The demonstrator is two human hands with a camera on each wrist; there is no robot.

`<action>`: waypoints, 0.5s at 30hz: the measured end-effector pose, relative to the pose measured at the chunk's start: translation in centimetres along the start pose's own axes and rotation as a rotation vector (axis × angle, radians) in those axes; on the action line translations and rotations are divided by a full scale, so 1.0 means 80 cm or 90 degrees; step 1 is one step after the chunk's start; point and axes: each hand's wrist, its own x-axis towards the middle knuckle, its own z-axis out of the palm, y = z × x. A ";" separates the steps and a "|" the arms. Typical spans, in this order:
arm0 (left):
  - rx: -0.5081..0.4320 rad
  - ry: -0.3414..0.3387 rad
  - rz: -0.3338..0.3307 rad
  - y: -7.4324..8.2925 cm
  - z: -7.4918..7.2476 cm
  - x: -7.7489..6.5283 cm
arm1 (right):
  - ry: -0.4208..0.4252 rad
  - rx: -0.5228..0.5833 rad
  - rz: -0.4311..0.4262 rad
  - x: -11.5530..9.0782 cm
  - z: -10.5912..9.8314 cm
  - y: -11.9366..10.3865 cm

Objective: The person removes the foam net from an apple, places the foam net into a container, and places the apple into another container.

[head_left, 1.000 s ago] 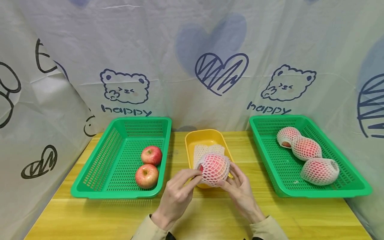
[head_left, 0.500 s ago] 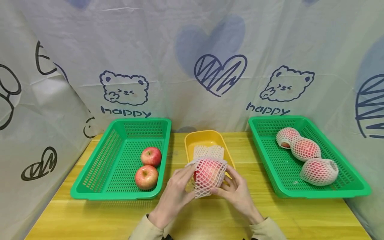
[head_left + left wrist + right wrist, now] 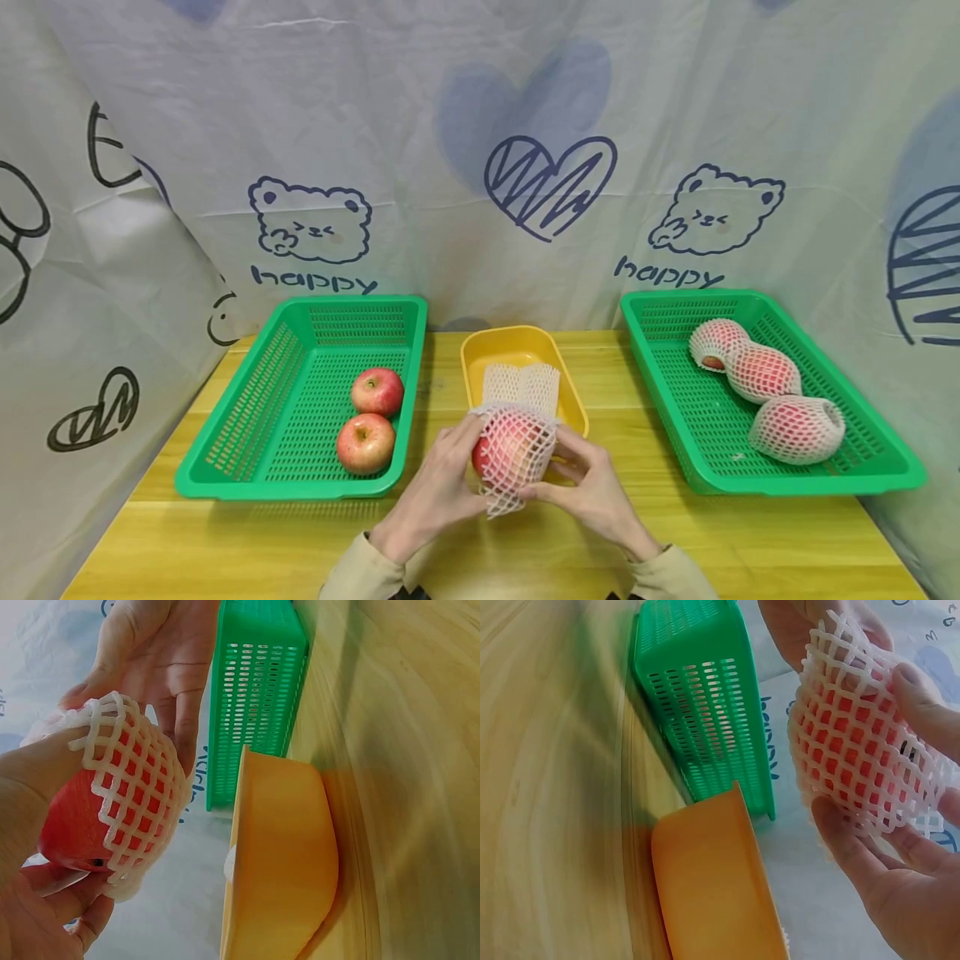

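Between the two hands, in front of the yellow tray, is a red apple (image 3: 491, 454) partly covered by a white foam net sleeve (image 3: 534, 467). The left hand (image 3: 438, 492) grips the apple and the net's edge from the left. In the left wrist view, bare red skin (image 3: 71, 832) shows on the side towards that hand, while the mesh (image 3: 139, 787) covers the other side. From the right, the right hand (image 3: 592, 492) holds the netted side, thumb in front and fingers behind. The right wrist view shows its fingers curled round the mesh (image 3: 862, 742).
A yellow tray (image 3: 573, 400) behind the hands holds flat foam nets (image 3: 521, 383). On the left, a green basket (image 3: 300, 487) contains two bare apples (image 3: 365, 443). The green basket (image 3: 810, 483) on the right has three netted apples (image 3: 798, 429). A printed cloth (image 3: 450, 250) hangs behind.
The apple and its net have moved down and slightly left, towards the person. The left hand has gone from pinching the net's edge to gripping around the apple's left side.
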 end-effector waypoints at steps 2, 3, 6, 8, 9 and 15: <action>-0.011 -0.004 -0.001 -0.001 0.000 0.000 | -0.001 -0.009 0.003 0.000 0.000 0.000; -0.011 -0.005 -0.002 -0.001 0.001 0.000 | -0.003 -0.011 0.001 0.000 0.000 0.000; -0.010 -0.005 -0.002 -0.002 0.002 -0.001 | -0.012 -0.013 -0.009 0.000 -0.001 0.000; -0.014 -0.003 -0.003 -0.002 0.002 -0.002 | -0.018 -0.014 -0.019 0.001 -0.001 0.000; -0.015 -0.002 -0.004 -0.002 0.002 -0.002 | -0.021 -0.015 -0.024 0.001 -0.001 0.000; -0.046 0.009 -0.020 -0.003 0.004 -0.004 | -0.028 -0.024 -0.053 0.001 -0.003 -0.001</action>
